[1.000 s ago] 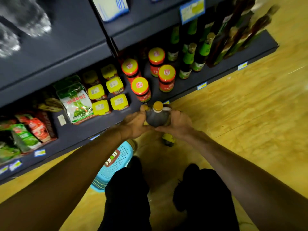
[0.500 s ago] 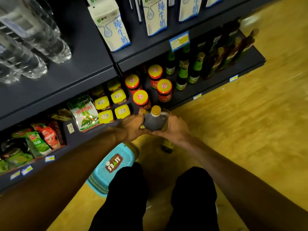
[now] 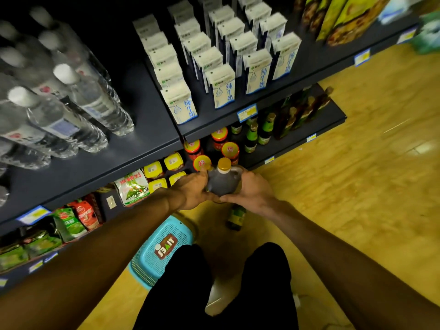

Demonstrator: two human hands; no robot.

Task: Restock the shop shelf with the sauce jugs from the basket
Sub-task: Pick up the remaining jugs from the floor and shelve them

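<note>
Since the earlier frames the camera has tilted upward, so the milk cartons (image 3: 223, 91) and water bottles (image 3: 71, 110) on the upper shelf now fill the top of the head view; both hands keep the same hold on the sauce jug (image 3: 222, 181), which sits in almost the same place between them.

From the head camera, the left hand (image 3: 191, 190) and the right hand (image 3: 250, 190) meet in front of the lowest shelf (image 3: 285, 148). Each grip is grasping the jug: the left fingers curl around its left side and the right hand cups its right side and its base. The jug is dark, nearly upright, with a yellow cap (image 3: 224, 163) and a small handle toward the right hand. It is held in the air just before the shelf edge, close to the red-lidded jars (image 3: 229, 150) and the yellow-lidded jars (image 3: 154, 170). Green-labelled bottles (image 3: 251, 138) stand farther right on that shelf, and snack packets (image 3: 132, 188) lie to the left.

Below the hands, a blue plastic basket (image 3: 162, 248) lies on the wooden floor (image 3: 357, 198), partly hidden by the person's dark trousers. Another bottle with a yellow-green label (image 3: 235, 216) is on the floor under the right wrist.
</note>
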